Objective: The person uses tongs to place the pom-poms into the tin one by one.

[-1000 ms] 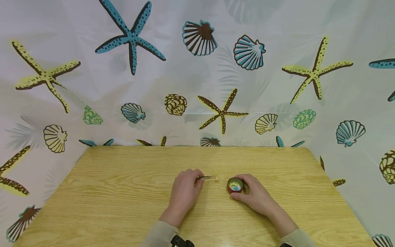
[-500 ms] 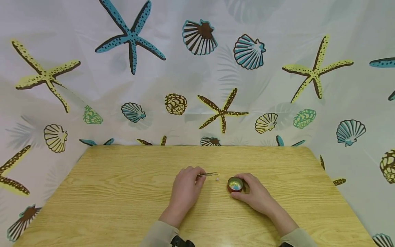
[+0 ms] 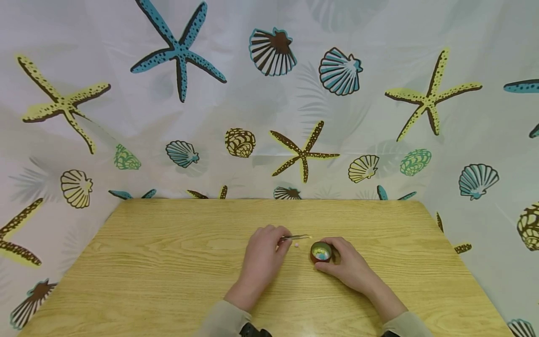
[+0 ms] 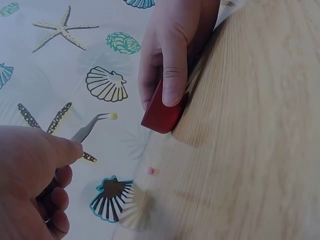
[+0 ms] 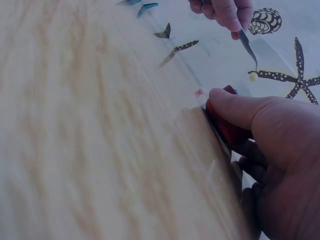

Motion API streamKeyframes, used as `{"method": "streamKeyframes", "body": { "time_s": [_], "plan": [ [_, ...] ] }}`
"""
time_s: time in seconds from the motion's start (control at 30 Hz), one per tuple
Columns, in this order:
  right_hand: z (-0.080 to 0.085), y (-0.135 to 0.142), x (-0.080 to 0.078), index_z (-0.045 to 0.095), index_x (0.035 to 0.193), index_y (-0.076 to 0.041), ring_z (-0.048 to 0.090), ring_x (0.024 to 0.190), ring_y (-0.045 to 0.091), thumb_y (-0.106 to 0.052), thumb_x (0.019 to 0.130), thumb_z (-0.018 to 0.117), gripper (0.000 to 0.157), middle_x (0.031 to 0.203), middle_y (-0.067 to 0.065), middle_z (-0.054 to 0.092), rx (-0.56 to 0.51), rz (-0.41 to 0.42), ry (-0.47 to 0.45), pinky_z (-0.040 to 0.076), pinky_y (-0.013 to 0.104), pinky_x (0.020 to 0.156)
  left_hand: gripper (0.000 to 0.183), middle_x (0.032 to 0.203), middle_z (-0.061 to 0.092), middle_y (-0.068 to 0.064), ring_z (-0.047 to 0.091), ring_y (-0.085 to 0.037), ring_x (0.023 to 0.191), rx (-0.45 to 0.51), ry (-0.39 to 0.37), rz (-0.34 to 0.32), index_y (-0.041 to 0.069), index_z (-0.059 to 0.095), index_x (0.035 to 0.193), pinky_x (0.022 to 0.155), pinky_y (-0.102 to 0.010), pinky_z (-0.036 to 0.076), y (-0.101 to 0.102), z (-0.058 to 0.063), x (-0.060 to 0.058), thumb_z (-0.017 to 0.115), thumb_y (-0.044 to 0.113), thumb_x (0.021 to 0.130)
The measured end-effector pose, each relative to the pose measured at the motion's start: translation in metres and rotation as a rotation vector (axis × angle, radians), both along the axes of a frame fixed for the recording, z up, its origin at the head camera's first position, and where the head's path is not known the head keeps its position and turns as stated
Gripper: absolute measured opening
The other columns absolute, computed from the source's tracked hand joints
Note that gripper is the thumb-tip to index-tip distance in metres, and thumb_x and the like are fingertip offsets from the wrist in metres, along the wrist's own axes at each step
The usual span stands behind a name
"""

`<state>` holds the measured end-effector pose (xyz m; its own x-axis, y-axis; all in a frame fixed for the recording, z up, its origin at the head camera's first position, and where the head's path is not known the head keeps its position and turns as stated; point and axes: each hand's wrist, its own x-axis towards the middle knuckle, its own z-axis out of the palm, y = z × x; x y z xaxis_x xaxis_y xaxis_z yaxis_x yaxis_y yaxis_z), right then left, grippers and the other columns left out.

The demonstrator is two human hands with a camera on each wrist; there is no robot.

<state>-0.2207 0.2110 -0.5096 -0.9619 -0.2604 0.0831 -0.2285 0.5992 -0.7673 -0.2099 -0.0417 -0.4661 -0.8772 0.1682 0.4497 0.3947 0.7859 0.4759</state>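
Observation:
My left hand point(image 3: 263, 255) pinches a pair of bent-tip metal tweezers point(image 4: 89, 127) between thumb and forefinger. A small yellow bead point(image 4: 113, 116) sits at the tweezers' tips, raised off the wooden table. Below them a pink bead point(image 3: 296, 245) lies on the wood, left of a small round bowl point(image 3: 321, 252). The bowl is red outside and dark inside, with yellow, white and blue bits in its bottom. My right hand point(image 3: 347, 267) grips this bowl from the right, thumb on the near side and fingers around the far side. In the right wrist view the thumb covers part of its red wall.
The wooden table point(image 3: 168, 267) stretches out on both sides of the hands. Behind it and along its sides hangs a white cloth point(image 3: 261, 103) printed with starfish and shells.
The tweezers have lifted the yellow bead away from beside the pink one. My left hand has shifted right, toward the bowl. My right hand and the bowl have stayed put.

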Motion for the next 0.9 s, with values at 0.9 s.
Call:
{"method": "streamKeyframes", "body": {
  "time_s": [0.9],
  "plan": [
    [-0.002,0.000,-0.001,0.065,0.148,-0.014,0.058,0.139,0.033,-0.037,0.096,0.089,0.061,0.145,0.006,0.065,0.009,0.005,0.010,0.042,0.060,0.118,0.004,0.088,0.067,0.006,0.055,-0.014,0.080,-0.081,-0.047,-0.025,0.019,0.081,0.104,0.074,-0.034,0.046,0.008,-0.022,-0.002,0.084,0.019,0.101]
  ]
}}
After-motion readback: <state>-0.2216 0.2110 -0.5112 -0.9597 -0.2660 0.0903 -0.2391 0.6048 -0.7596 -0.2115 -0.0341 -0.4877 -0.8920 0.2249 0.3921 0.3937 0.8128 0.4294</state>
